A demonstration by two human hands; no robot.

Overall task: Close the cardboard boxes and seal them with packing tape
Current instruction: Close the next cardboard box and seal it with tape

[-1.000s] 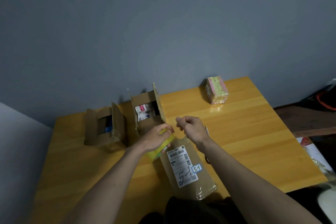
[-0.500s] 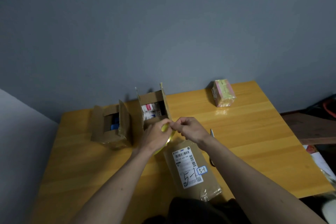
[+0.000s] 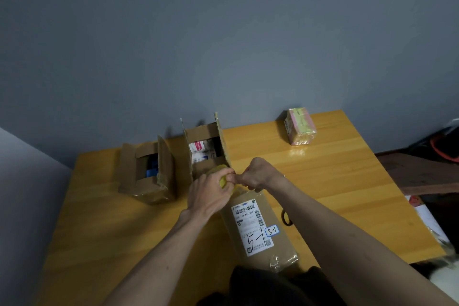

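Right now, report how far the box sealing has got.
Done: the near box, labelled, lies closed with glossy tape at its near end. In hand: the left hand grips the tape roll while the right hand picks at it, apparently for the tape's end. Left: two boxes, one and the other, stand open, contents showing.

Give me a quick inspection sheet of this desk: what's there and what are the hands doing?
Surface: wooden table, glossy.
Job's things: two open cardboard boxes, left box and middle box, with goods inside; closed labelled box nearest the person; yellow tape roll.
Clutter: wrapped pink-and-green packet at the far edge; dark scissor handle.
Hands: left hand grips the roll; right hand pinches at its edge.
Cables: nothing seen.
Surroundings: grey wall; dim items at right.
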